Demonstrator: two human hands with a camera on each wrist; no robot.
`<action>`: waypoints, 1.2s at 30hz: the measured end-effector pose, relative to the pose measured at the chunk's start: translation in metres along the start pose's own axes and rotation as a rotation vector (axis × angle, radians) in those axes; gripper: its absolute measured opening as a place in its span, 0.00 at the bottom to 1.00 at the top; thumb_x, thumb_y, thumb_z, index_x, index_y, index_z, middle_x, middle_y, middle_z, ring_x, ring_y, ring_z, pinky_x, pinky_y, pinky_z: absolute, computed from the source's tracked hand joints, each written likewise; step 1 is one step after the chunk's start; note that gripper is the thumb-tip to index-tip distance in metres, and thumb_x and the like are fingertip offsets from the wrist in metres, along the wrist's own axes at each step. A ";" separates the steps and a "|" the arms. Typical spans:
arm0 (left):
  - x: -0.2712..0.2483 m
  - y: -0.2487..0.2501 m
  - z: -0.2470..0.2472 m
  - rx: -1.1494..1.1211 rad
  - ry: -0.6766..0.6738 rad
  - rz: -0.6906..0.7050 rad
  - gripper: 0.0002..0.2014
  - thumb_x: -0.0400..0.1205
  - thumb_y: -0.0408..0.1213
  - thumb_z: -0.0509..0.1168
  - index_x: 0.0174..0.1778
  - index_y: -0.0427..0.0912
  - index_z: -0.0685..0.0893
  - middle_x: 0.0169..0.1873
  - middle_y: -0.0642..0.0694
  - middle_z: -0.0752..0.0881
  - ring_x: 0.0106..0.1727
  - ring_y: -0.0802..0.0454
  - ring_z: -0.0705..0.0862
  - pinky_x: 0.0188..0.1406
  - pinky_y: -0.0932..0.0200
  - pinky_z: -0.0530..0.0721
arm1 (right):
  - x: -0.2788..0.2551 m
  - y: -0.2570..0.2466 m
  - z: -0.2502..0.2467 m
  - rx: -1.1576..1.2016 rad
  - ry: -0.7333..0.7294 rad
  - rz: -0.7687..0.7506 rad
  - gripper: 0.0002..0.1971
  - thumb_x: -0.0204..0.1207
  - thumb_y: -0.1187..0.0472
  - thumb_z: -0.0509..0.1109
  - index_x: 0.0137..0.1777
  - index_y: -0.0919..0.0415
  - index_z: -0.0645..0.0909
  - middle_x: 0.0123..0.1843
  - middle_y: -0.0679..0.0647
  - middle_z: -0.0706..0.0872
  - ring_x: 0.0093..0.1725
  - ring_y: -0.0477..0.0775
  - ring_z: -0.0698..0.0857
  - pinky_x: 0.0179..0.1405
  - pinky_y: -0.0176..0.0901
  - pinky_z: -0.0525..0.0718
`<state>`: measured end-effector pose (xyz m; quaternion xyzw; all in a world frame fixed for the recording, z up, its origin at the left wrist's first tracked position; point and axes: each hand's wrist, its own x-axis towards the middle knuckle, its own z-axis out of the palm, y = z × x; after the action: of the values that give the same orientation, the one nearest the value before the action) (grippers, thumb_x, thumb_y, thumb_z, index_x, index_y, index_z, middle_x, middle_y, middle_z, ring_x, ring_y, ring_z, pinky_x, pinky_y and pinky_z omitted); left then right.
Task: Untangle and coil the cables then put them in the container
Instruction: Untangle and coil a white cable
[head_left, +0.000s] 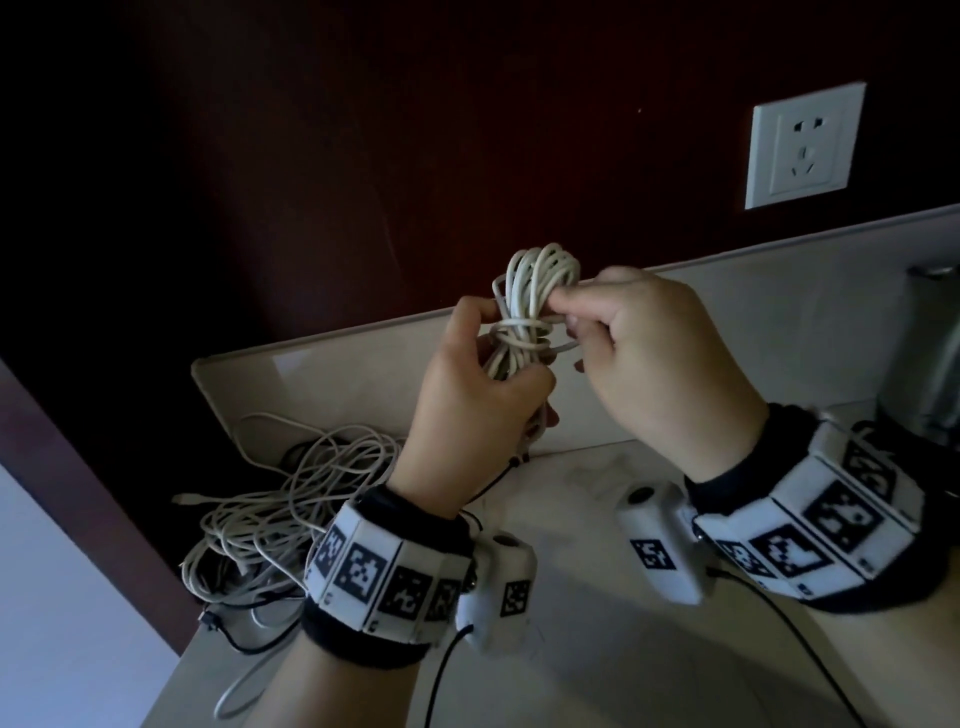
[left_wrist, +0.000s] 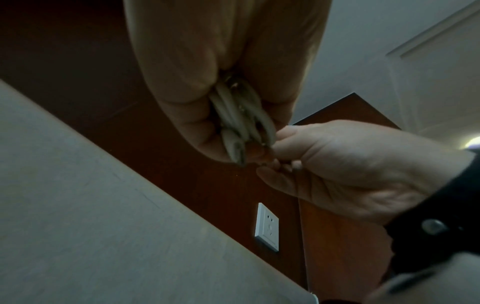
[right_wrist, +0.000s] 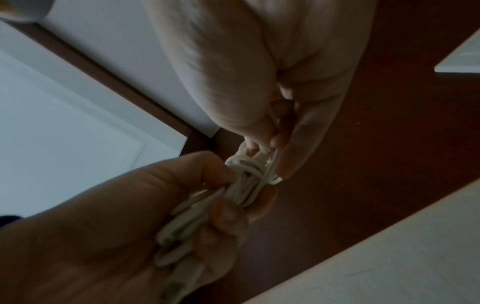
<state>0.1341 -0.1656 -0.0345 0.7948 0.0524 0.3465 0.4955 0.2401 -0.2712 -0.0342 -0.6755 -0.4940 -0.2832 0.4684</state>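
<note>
- We see the left hand (head_left: 470, 384) with its grip curled round the lower half of a coiled white cable (head_left: 530, 291), held upright above the desk (head_left: 597, 519).
- The right hand (head_left: 660, 358) pinches the loose cable end at the wraps around the coil's middle, fingertips (right_wrist: 275, 142) pressed together on the strand.
- A shallow pale tray (head_left: 322, 374) leans against the dark wall behind the hands; we cannot tell whether anything lies in it.
- A tangled heap of white and black cables (head_left: 275, 509) lies on the desk, left of the hands.
- A wall socket (head_left: 802, 148) sits upper right.
</note>
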 end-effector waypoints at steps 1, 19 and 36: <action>0.000 0.000 -0.001 -0.014 0.005 -0.010 0.11 0.80 0.26 0.65 0.55 0.41 0.76 0.36 0.34 0.88 0.26 0.48 0.86 0.23 0.56 0.83 | 0.000 0.001 0.000 -0.017 -0.004 -0.036 0.16 0.79 0.70 0.62 0.59 0.63 0.90 0.45 0.59 0.87 0.43 0.57 0.86 0.43 0.48 0.85; 0.007 -0.008 -0.026 -0.262 -0.197 -0.161 0.13 0.75 0.32 0.67 0.55 0.33 0.81 0.36 0.37 0.89 0.20 0.49 0.82 0.13 0.64 0.75 | 0.014 0.004 -0.023 -0.019 -0.316 -0.169 0.14 0.81 0.69 0.69 0.58 0.53 0.91 0.45 0.51 0.83 0.43 0.50 0.82 0.42 0.45 0.83; 0.009 -0.014 -0.019 -0.266 -0.080 -0.152 0.10 0.86 0.36 0.61 0.56 0.34 0.81 0.39 0.35 0.86 0.24 0.46 0.82 0.17 0.61 0.75 | 0.004 -0.013 -0.015 0.199 -0.345 0.080 0.25 0.80 0.69 0.69 0.75 0.50 0.77 0.57 0.40 0.91 0.59 0.31 0.85 0.59 0.19 0.75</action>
<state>0.1325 -0.1404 -0.0361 0.7292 0.0465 0.2798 0.6228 0.2301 -0.2821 -0.0204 -0.6835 -0.5653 -0.0940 0.4522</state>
